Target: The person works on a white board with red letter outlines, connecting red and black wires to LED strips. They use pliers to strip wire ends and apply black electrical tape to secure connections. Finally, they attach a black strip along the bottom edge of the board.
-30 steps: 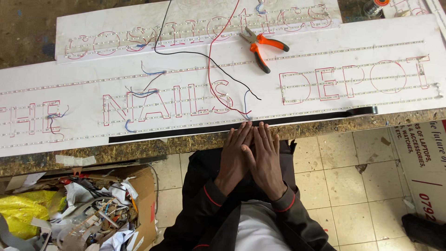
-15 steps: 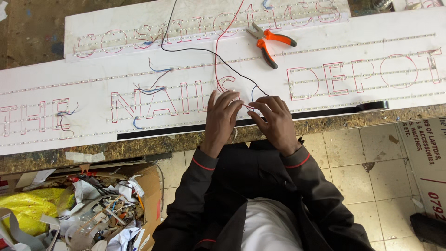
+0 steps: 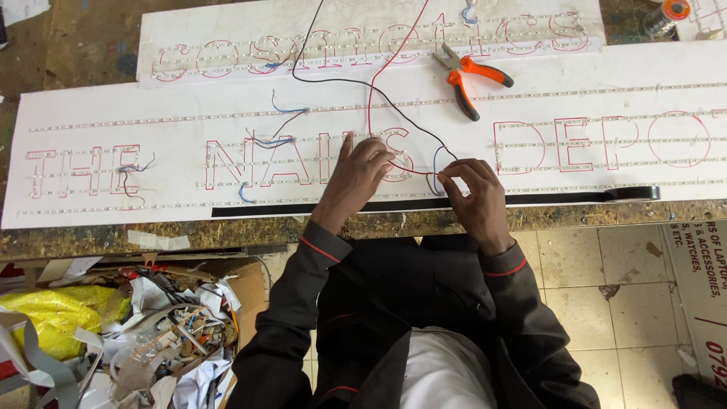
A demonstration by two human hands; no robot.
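A long white sign board covers most of the workbench, its red-outlined letters dotted with rows of small lights. A second, smaller white board lies behind it, partly overlapped by the first. A black strip runs along the near edge of the big board. Below the bench at the left sits a cardboard box of scrap with paper, tape and a yellow bag.

The left hand rests on the board with its fingers laid together and stretched forward, the tips pressing near one of the middle letters. The right hand sits just beside it, thumb and forefinger pinched on the red wire, which runs between the two hands, then bends up across both boards and off the top of the view. A black wire crosses it and comes down to the right hand's fingertips; whether that hand grips it too cannot be told. Short blue wires lie left of the left hand. Orange-handled pliers lie on the board, well behind the right hand.
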